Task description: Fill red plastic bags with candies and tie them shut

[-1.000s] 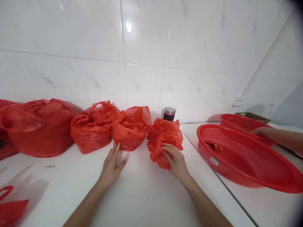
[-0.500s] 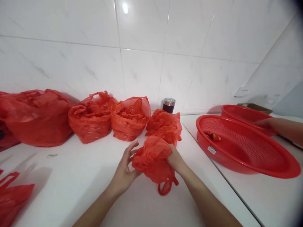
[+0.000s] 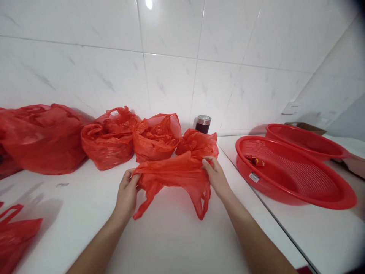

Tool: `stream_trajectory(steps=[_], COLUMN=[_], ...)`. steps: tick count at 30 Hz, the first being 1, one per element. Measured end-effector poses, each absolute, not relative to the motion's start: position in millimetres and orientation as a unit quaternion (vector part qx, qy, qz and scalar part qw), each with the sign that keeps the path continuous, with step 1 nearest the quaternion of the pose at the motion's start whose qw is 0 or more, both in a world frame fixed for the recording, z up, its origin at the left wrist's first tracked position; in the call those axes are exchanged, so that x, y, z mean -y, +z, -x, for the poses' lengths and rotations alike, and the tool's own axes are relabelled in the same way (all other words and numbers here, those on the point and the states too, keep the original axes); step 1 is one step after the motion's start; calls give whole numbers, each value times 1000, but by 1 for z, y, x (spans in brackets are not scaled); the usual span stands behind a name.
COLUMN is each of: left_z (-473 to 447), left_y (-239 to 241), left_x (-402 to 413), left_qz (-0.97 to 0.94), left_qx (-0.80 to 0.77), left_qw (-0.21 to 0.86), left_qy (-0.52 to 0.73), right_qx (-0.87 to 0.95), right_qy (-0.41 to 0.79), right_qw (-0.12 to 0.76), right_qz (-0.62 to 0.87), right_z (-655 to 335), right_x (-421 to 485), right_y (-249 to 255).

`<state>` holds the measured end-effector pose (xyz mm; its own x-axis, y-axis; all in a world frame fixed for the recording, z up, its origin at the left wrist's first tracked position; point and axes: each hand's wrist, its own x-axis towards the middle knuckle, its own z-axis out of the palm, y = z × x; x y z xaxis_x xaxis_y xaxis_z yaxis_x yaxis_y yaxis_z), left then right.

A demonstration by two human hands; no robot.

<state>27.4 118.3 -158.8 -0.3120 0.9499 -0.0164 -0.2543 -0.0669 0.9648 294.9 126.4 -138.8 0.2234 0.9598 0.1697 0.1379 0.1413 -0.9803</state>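
A thin red plastic bag point(image 3: 176, 173) is stretched sideways between my two hands over the white table point(image 3: 159, 239). My left hand point(image 3: 127, 190) pinches its left edge, and my right hand point(image 3: 216, 177) grips the right edge. Two handle loops of the bag hang down toward me. Just behind it sits a crumpled red bag point(image 3: 196, 141), partly covered by the one I hold. Further left stand a red bag stuffed with more red plastic point(image 3: 156, 139) and a similar filled red bag point(image 3: 108, 142).
A large red bag point(image 3: 45, 140) stands far left, another red bag point(image 3: 18, 239) at the near left. A dark silver-lidded cup point(image 3: 203, 124) is by the wall. At right, a red plastic basket point(image 3: 270, 190) holds small red packets point(image 3: 256, 161), with a second red basket point(image 3: 308, 141) behind.
The bunched bag is now spread out wide, with my left hand moved left and closed on its edge. At the right, another person's arm has drawn back from the rear basket.
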Motion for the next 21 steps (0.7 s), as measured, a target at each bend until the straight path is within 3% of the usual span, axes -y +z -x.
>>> stream_trajectory(steps=[3, 5, 8, 12, 14, 16, 18, 21], left_z=[-33, -39, -47, -34, -16, 1, 8, -10], left_y=[-154, -152, -149, -138, -134, -133, -134, -135], left_x=[-113, -110, -105, -104, -110, -117, -120, -111], left_qz=[-352, -356, -362, -381, -405, -451, -521, -614], left_qx=[-498, -495, -485, -472, -487, -550, -615, -582], left_qw=[474, 486, 517, 617, 646, 563, 341, 7], left_qy=[635, 626, 606, 502, 426, 421, 484, 533], right_qx=[597, 702, 824, 828, 800, 780, 771, 763], right_qy=[131, 35, -5, 5, 48, 88, 122, 155], right_qw=[593, 551, 406, 210, 155, 154, 191, 244], right_qz=[524, 449, 396, 520, 577, 601, 595, 579], right_z=[-282, -266, -242, -247, -262, -274, -278, -271], right_x=[-111, -97, -82, -92, -103, -109, -110, -105], right_y=[-132, -131, -140, -153, -152, -147, -142, -140])
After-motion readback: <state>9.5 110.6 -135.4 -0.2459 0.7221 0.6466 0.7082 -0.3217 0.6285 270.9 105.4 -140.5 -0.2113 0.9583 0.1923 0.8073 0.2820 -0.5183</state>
